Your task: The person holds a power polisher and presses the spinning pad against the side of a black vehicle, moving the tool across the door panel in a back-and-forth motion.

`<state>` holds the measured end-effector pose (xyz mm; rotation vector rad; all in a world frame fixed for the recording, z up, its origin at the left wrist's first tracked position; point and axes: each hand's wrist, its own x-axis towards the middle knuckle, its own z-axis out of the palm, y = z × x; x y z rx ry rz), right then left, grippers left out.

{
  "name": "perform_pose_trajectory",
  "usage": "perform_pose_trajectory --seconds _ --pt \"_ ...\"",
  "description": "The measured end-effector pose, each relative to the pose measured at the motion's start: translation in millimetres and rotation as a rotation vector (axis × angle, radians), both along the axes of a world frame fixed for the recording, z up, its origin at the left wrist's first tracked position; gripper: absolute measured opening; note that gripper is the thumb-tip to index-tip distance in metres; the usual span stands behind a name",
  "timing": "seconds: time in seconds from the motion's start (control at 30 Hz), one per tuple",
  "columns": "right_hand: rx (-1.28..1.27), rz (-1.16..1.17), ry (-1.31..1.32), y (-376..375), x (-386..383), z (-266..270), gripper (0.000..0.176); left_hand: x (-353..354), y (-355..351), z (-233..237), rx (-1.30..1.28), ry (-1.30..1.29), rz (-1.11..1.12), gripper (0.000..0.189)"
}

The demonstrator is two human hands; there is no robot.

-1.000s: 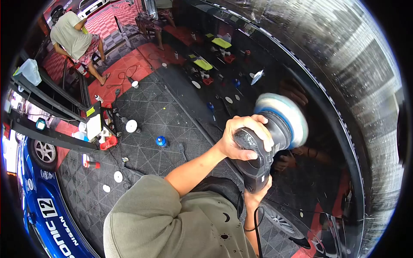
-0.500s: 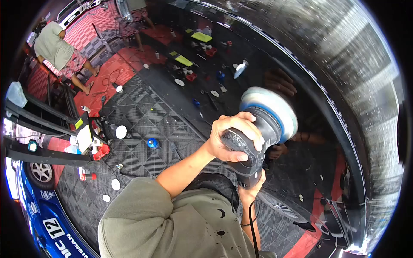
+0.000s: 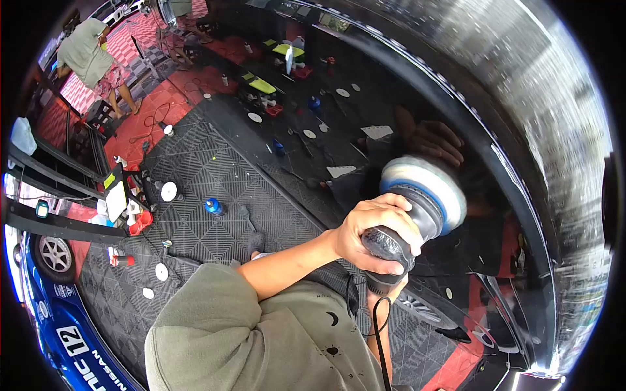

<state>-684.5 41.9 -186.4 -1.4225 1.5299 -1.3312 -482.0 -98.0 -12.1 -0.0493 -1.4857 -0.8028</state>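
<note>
A black polisher (image 3: 424,212) with a white and blue round pad (image 3: 427,189) rests against the glossy black car panel (image 3: 365,58). My left hand (image 3: 385,233) is wrapped over the polisher's body just behind the pad, thumb on the near side. Lower down, my right hand (image 3: 391,290) grips the rear of the polisher, its fingers partly hidden by the tool. A black cord (image 3: 380,345) hangs from the tool's end past my right forearm. The pad's edge looks blurred.
On the grey tiled floor (image 3: 215,169) lie a blue bottle (image 3: 213,206), a brush (image 3: 246,218) and white discs (image 3: 169,191). A person (image 3: 91,55) bends over at the upper left. A blue car (image 3: 68,332) stands at the lower left, below a dark beam (image 3: 65,228).
Both hands and the polisher have moved down and slightly right in the view. The floor items have shifted left, and the person at the upper left has bent lower.
</note>
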Motion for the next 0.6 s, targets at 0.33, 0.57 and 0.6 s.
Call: perform_pose_trajectory --seconds 0.33,0.57,0.6 --pt "0.051 -0.029 -0.043 43.0 -83.9 2.0 0.084 -87.6 40.3 4.6 -0.037 -0.042 0.003 0.042" --pt "-0.027 -0.152 -0.132 76.5 -128.4 -29.9 0.095 -140.6 60.0 18.8 -0.078 -0.093 -0.025 0.044" --pt "-0.017 -0.154 -0.1 81.1 -135.2 -31.9 0.092 -147.2 62.7 21.0 -0.082 -0.106 -0.022 0.044"
